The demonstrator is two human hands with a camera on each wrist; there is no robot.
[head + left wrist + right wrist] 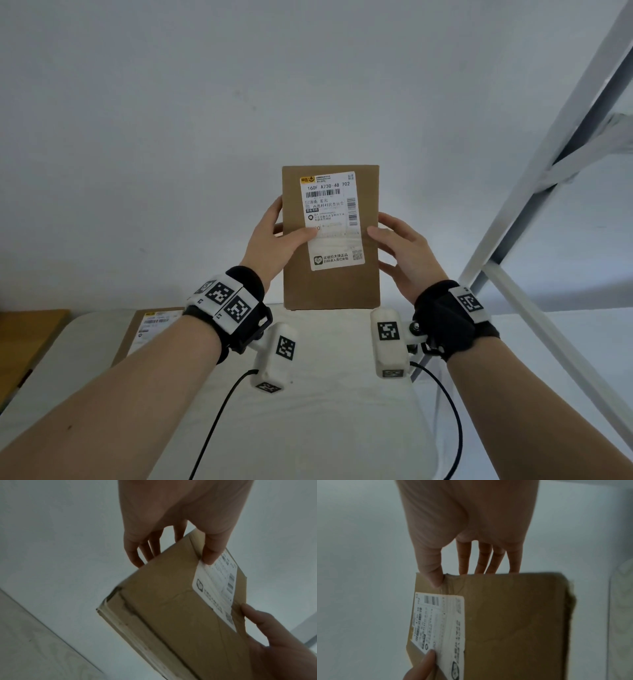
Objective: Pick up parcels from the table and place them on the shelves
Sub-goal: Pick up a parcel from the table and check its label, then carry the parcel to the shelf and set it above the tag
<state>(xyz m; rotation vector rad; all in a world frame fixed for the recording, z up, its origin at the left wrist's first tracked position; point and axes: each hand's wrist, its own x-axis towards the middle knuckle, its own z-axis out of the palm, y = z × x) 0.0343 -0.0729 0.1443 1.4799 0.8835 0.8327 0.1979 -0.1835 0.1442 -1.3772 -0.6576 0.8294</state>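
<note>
A flat brown cardboard parcel with a white shipping label (331, 240) is held upright between both hands, its long axis vertical and its labelled face turned toward the person. Its bottom edge lies level with the far edge of the white shelf board (329, 394) below it; whether it touches the board or hangs just above cannot be told. The left hand (274, 240) grips the parcel's left edge, thumb across the front onto the label and fingers wrapped behind. The right hand (402, 248) grips the right edge the same way, thumb on the front beside the label, fingers behind; the right wrist view shows those fingers running down the back of the box. Both hands sit at about the same height, around the parcel's middle, so neither is clearly nearer.

The parcel lies straight ahead of the hands, close against the pale wall. The white metal shelf frame (555, 178) slants up at the right, well apart from the box. A second brown parcel with a label (150, 329) lies flat near the board's left edge, partly hidden by the left forearm.

In my judgement the step in hand is setting this parcel down standing on the shelf; the move turns on keeping that long axis vertical as both hands let go together.
</note>
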